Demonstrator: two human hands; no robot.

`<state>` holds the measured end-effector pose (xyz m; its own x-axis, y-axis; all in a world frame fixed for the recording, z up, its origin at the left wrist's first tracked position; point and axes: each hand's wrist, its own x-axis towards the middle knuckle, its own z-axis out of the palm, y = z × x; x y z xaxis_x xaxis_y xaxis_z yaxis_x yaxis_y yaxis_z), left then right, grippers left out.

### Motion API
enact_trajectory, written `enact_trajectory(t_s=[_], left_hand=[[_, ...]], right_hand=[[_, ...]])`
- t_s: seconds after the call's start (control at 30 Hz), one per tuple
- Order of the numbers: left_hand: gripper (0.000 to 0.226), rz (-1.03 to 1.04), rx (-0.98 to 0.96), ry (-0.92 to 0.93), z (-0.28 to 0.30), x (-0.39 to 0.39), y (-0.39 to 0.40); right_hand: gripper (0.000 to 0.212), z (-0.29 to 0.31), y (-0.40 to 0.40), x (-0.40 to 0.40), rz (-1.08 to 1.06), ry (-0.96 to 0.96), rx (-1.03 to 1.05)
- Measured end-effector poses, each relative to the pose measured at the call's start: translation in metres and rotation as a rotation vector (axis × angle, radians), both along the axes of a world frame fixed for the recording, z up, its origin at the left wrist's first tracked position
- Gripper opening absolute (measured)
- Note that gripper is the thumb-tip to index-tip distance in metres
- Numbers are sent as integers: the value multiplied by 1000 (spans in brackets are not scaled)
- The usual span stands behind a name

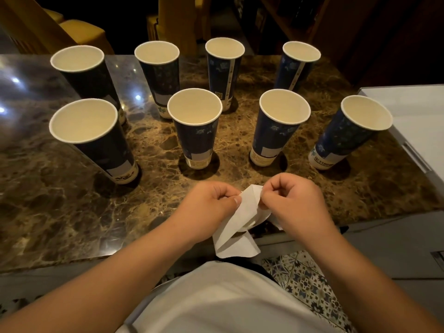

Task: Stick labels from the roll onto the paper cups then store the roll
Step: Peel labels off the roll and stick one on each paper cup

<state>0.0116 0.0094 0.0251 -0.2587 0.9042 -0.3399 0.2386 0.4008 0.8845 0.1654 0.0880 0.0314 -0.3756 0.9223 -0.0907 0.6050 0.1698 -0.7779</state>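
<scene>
Several tall dark-blue paper cups stand upright and empty in two rows on the brown marble counter (72, 212); the nearest middle ones are a cup (195, 143) and a cup (274, 138). Near the counter's front edge, my left hand (206, 205) and my right hand (295, 200) both pinch the white label roll (245, 219), whose loose strip hangs down over the edge. My right fingertips grip the strip's upper corner. Whether a label is peeled off is hidden by my fingers.
A white appliance or box (413, 111) sits at the counter's right end. Yellow chairs (79, 32) stand behind the counter. Patterned floor tiles (305, 284) show below, beside my white shirt.
</scene>
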Motion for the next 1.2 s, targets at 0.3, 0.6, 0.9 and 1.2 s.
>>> enact_trajectory(t_s=[0.3,0.6,0.9,1.2], left_hand=[[25,-55,-85,-220,3,-6,1],[20,27,-120,-256,-2,-4,4],[21,141,-167,-263,-7,-15,3],[28,142,56,-108,22,-18,-12]], right_hand=[[8,5,-13,-1,223,-43,206],[15,5,-9,-4,37,-7,-47],[21,15,-5,-2,-163,442,-304],[16,-2,-7,6,323,70,946]])
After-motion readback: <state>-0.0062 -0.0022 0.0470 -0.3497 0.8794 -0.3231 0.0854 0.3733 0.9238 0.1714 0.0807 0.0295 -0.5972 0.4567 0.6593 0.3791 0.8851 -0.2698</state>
